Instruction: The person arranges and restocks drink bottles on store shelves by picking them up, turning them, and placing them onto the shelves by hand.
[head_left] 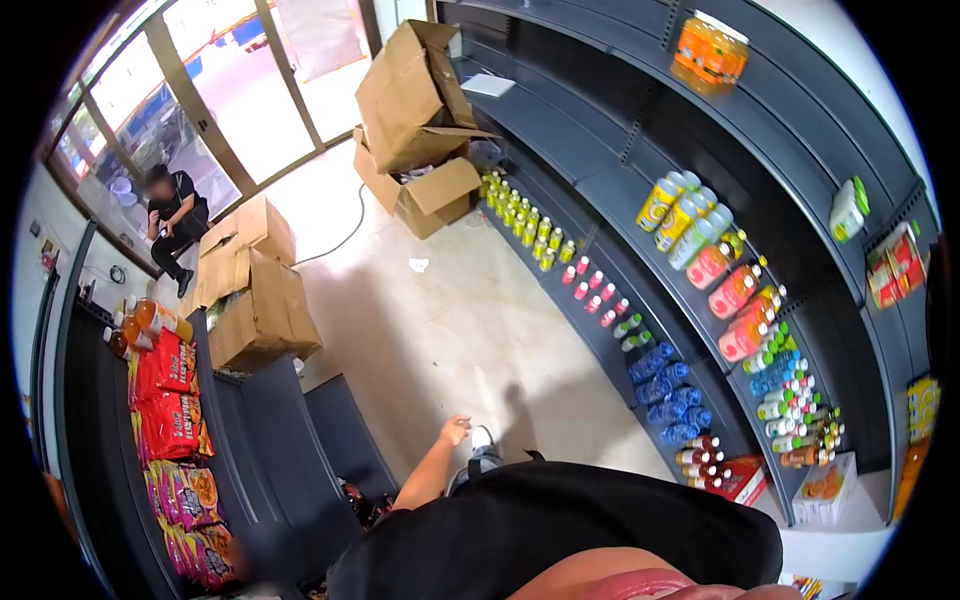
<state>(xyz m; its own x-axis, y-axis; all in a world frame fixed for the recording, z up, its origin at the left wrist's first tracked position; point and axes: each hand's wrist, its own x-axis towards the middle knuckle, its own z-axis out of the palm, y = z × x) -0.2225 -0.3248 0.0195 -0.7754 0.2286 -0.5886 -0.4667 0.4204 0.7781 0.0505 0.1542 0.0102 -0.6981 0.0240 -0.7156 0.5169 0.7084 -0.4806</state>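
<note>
My left hand (456, 430) hangs low over the tiled floor, beside my shoe (482, 437). Its fingers are loosely bent and a little apart, with nothing visible in them. My right hand is out of view. To the left of my arm, a dark shelf unit (262, 430) holds red snack packets (172, 425) and purple ones (187, 495). On the right-hand shelving stand yellow cans (660, 203), pink-labelled bottles (735, 292) and blue-wrapped bottle packs (665, 390).
Open cardboard boxes (415, 100) are stacked by the glass doors (245, 90). More boxes (265, 310) stand at the left shelf's end, near a seated person (177, 215). A cable (345, 240) and a white scrap (418, 265) lie on the floor (455, 310).
</note>
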